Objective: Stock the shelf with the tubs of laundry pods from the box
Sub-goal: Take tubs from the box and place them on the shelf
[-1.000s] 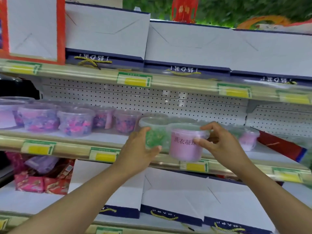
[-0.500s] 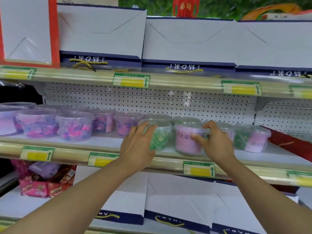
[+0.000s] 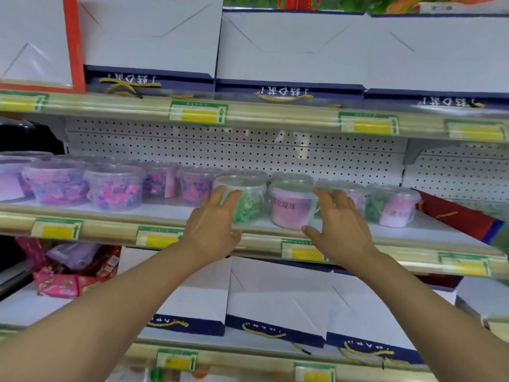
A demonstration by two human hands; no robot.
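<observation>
Two clear lidded tubs stand side by side near the front of the middle shelf point(image 3: 165, 213): a tub of green pods point(image 3: 250, 205) and a tub with a pink label point(image 3: 290, 208). My left hand point(image 3: 214, 227) rests its straight fingers against the green tub's left side. My right hand point(image 3: 340, 230) is spread beside the pink tub's right side, with the thumb near its base. More tubs of purple and pink pods point(image 3: 114, 188) line the shelf to the left, and another tub point(image 3: 394, 206) stands to the right. The box is out of view.
White gift bags point(image 3: 289, 48) fill the shelf above, and more of them point(image 3: 275, 299) fill the shelf below. A red pack point(image 3: 454, 216) lies at the right end of the middle shelf. Red and purple packets point(image 3: 57, 282) sit at the lower left. A perforated panel backs the shelf.
Both hands carried the green and pink tubs forward onto the middle shelf and set them down. The fingers have since straightened and loosened from the tubs.
</observation>
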